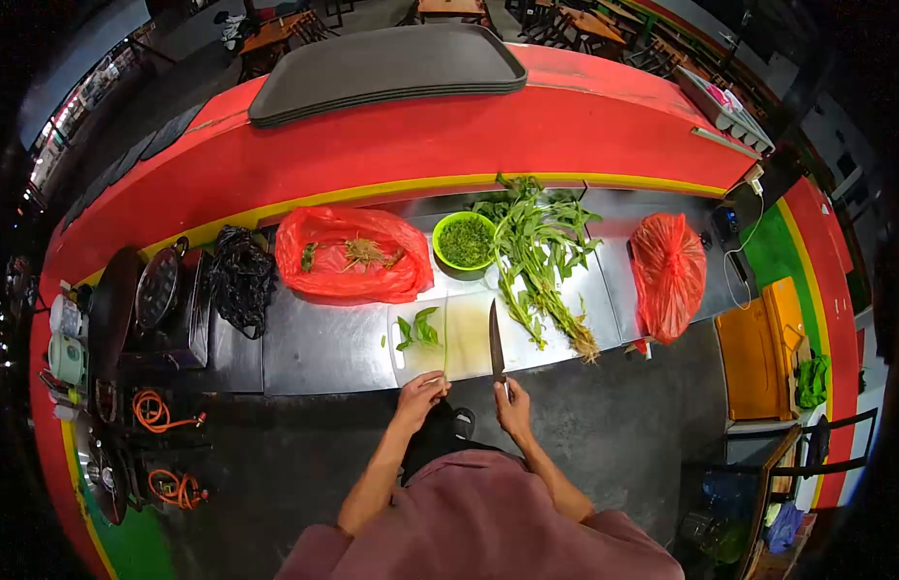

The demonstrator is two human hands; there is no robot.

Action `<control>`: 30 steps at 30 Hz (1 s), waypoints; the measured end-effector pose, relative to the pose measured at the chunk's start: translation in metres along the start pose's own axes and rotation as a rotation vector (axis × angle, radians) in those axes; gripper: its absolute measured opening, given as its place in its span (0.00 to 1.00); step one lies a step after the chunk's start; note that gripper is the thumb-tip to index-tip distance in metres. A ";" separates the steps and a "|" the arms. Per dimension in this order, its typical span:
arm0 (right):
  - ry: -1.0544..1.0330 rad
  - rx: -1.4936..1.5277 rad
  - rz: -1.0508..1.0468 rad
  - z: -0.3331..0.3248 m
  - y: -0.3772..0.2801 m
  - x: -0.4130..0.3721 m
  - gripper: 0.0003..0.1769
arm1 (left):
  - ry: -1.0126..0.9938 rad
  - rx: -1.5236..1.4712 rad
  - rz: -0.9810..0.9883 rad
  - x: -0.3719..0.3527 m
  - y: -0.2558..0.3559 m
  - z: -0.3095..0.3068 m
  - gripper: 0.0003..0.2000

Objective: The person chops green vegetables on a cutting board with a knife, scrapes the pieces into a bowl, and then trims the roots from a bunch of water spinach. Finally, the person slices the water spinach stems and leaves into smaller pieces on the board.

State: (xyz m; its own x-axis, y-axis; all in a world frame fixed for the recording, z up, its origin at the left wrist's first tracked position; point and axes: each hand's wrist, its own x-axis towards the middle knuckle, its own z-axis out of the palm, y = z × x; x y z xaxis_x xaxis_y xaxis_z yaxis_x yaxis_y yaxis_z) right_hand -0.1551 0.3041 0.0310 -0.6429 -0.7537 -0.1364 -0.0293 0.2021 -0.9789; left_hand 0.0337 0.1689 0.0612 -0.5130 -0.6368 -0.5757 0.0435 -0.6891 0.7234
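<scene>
My left hand (pixel 425 393) is closed in a pinch on a thin green stem (pixel 446 350), which stretches up over the cutting board (pixel 467 329). My right hand (pixel 512 404) grips the handle of a knife (pixel 496 340); its long dark blade points away from me over the board's right part. Loose green leaves (pixel 426 327) lie on the board, left of the stem. Behind the board stands a lime-green bowl (pixel 438 253) of finely chopped greens (pixel 466 240). To its right lies a bunch of leafy greens (pixel 546 256), roots toward me.
An open red plastic bag (pixel 309 280) with roots and scraps lies at the left, beside a black plastic bag (pixel 241 280). A tied red bag (pixel 668 275) sits at the right. Stacked dark trays (pixel 391 68) rest on the red ledge (pixel 372 155) behind the metal counter (pixel 314 348).
</scene>
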 end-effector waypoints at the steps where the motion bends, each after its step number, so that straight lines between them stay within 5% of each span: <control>1: -0.016 0.017 0.052 0.000 -0.014 -0.005 0.12 | -0.027 -0.016 -0.032 0.002 0.009 0.011 0.19; 6: 0.045 -0.028 -0.048 0.001 -0.028 0.012 0.14 | -0.154 -0.084 -0.017 0.025 0.038 0.043 0.16; 14: 0.050 0.202 0.145 0.023 -0.118 0.025 0.11 | -0.337 -0.372 -0.028 0.024 0.092 0.062 0.11; 18: 0.016 0.255 0.145 0.032 -0.098 0.032 0.12 | -0.274 -0.136 0.061 0.020 0.103 0.053 0.13; 20: 0.033 0.242 0.141 0.037 -0.085 0.033 0.12 | -0.221 0.334 0.229 0.017 0.098 0.037 0.13; 22: 0.045 0.168 0.117 0.037 -0.074 0.030 0.12 | -0.250 0.462 0.379 0.035 0.070 0.001 0.12; 24: 0.058 0.175 0.201 0.034 -0.071 0.019 0.12 | -0.066 0.974 0.489 0.032 0.060 -0.022 0.10; 25: 0.068 0.201 0.243 0.034 -0.066 0.016 0.12 | -0.030 0.990 0.582 0.029 0.055 -0.034 0.11; 30: 0.073 0.140 0.280 0.023 -0.033 0.006 0.12 | 0.046 1.188 0.417 0.030 0.040 -0.071 0.13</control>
State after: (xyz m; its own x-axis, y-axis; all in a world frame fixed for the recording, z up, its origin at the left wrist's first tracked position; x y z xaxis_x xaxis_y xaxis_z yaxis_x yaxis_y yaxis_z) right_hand -0.1406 0.2789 0.0587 -0.6643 -0.6334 -0.3969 0.2587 0.3035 -0.9171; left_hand 0.0810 0.0978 0.0454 -0.6147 -0.7583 -0.2172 -0.6142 0.2874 0.7349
